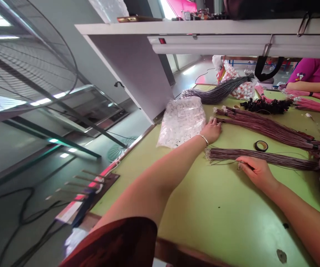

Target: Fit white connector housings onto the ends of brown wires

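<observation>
My left hand [212,130], with a bracelet at its wrist, reaches far forward to the tipped ends of a dark reddish wire bundle [243,126]. Its fingers close around those ends, partly hidden behind the hand. Just left of it lies a clear plastic bag [180,122] full of small white pieces. Nearer to me, my right hand [256,171] pinches a thin wire with small metal tips at its fingertips. It is just in front of a second brown wire bundle [276,158], which lies along the table with its stripped ends to the left.
A roll of black tape [261,145] lies between the bundles on the green table [204,207]. Grey wires [218,91], black connectors [268,105] and pink wires stand farther back. A shelf [176,27] crosses above. A pronged rack [93,185] edges the left side. Another person's arm [312,87] rests opposite.
</observation>
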Tool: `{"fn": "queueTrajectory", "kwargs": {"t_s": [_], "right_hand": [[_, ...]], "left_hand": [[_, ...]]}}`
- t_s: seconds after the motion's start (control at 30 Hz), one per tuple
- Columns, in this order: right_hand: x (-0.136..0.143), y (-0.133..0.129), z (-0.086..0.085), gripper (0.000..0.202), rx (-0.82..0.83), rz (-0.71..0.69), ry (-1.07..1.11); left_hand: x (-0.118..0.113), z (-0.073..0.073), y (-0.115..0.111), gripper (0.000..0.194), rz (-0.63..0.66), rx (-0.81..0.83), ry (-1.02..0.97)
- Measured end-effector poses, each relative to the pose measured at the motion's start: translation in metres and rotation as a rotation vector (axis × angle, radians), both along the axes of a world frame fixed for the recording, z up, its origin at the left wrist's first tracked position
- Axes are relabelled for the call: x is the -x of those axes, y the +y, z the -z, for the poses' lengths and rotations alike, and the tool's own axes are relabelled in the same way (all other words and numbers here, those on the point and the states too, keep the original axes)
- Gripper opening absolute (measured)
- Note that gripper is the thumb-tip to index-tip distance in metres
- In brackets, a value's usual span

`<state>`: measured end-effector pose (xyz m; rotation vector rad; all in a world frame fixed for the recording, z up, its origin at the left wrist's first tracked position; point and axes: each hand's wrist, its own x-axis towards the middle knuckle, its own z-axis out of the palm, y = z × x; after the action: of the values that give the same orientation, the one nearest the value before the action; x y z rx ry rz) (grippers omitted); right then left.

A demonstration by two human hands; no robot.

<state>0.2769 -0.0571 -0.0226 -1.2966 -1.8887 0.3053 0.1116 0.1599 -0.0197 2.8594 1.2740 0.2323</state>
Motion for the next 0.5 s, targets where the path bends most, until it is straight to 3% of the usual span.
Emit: {"fn": "queueTrajectory", "kwargs": {"t_s": [0.13,0.23,0.4,0.5], "right_hand": [[-0.001,-0.003,0.0,0.021,0.006,-0.014,-0.033],[0.004,-0.005,-0.003,0.022,0.025,0.0,-0.022],[0.023,-0.013,-0.007,0.019,0.105,-0.028,0.001],[0.031,-0.017,-0.007,0.018,0.144,-0.074,-0.094]], "left_hand": [[0.046,-0.008,-0.01,0.042,0.187,-0.023,0.071],[0.075,-0.014,-0.024,0.04,0.234,0.013,0.024],[0.108,-0.015,-0.064,0.035,0.2,0.066,-0.182],[0.121,-0.015,-0.084,0.038,0.07,0.07,-0.421]]}}
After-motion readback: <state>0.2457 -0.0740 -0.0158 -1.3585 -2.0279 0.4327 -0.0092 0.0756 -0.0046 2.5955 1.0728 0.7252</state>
